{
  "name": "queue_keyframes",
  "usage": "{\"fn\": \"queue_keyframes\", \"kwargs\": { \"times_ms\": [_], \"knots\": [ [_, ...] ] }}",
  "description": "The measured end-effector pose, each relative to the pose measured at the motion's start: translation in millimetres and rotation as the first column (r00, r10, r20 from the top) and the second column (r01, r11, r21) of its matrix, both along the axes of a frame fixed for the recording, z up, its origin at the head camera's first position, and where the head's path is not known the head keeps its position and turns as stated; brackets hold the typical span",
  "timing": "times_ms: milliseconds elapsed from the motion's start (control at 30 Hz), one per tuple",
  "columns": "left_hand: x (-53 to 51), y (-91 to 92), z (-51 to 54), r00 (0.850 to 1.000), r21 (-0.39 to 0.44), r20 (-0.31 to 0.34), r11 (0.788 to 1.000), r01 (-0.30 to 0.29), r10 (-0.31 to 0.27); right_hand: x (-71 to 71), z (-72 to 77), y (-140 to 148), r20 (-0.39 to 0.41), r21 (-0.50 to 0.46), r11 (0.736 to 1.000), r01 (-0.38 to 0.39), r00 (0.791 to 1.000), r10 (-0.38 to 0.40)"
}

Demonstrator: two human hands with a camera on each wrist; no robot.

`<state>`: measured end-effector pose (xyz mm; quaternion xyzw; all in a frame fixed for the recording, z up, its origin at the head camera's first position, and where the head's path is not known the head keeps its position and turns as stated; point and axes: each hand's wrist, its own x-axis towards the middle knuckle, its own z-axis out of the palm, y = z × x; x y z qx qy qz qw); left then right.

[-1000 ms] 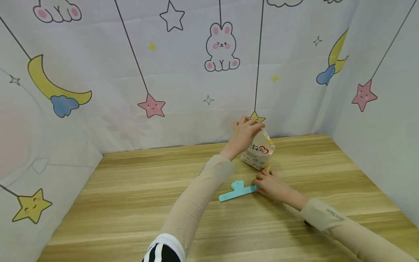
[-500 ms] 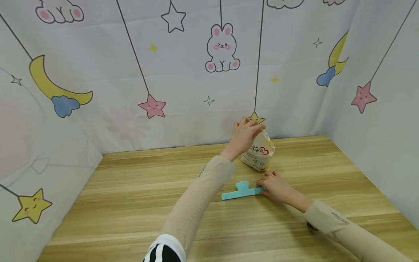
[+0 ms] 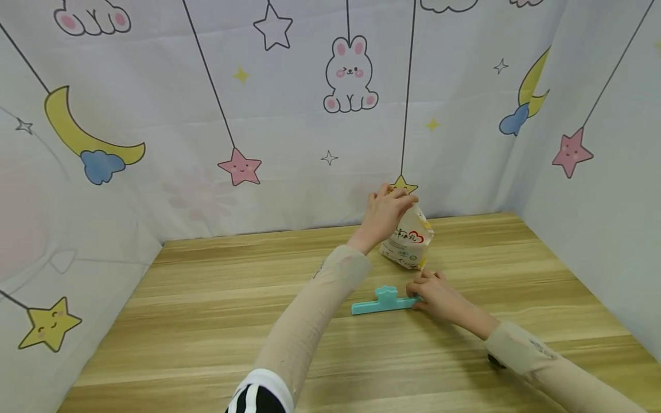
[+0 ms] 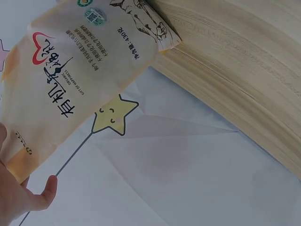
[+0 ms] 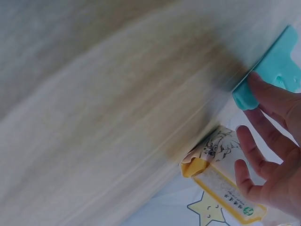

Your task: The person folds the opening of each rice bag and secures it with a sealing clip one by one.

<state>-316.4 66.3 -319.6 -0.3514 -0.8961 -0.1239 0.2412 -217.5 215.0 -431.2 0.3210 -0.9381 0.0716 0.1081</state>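
At the bottom edge, closest of all, a striped sleeve (image 3: 256,397) with a white cuff, then a beige covering (image 3: 310,312) along the left forearm. To the right, a matching beige wrap (image 3: 558,364) on the right forearm, with a small black object (image 3: 496,361) underneath. Below both, a wood-grain table (image 3: 217,327).

Farther in, one end of a turquoise clip (image 3: 385,302) pinched between thumb and forefinger of the right hand (image 3: 441,298), the other fingers spread loosely off it. Handle uppermost (on the wood or just above, cannot tell which).

Beyond the clip and apart from it, base down near the table's back edge, a cream bag (image 3: 408,244) with yellow edging, Chinese lettering and a red heart outline. Over its top, the left hand (image 3: 383,215), fingers curled onto the upper end, one sticking out free of it.

Behind everything, a white backdrop (image 3: 289,120) printed with stars, moons and a winking rabbit (image 3: 349,74).
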Motion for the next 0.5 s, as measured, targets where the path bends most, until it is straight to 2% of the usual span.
{"fn": "queue_keyframes", "kwargs": {
  "times_ms": [333,500],
  "knots": [
    [1.8,-0.4,2.0,1.000,-0.015,0.009,1.000,-0.006,0.007,1.8,-2.7,-0.4,-0.054,0.008,1.000,0.012,0.998,-0.012],
    [2.0,-1.2,2.3,1.000,-0.031,0.014,0.999,-0.008,0.009,2.6,-2.3,-2.0,-0.055,-0.001,1.000,0.003,0.999,-0.003]
  ]
}}
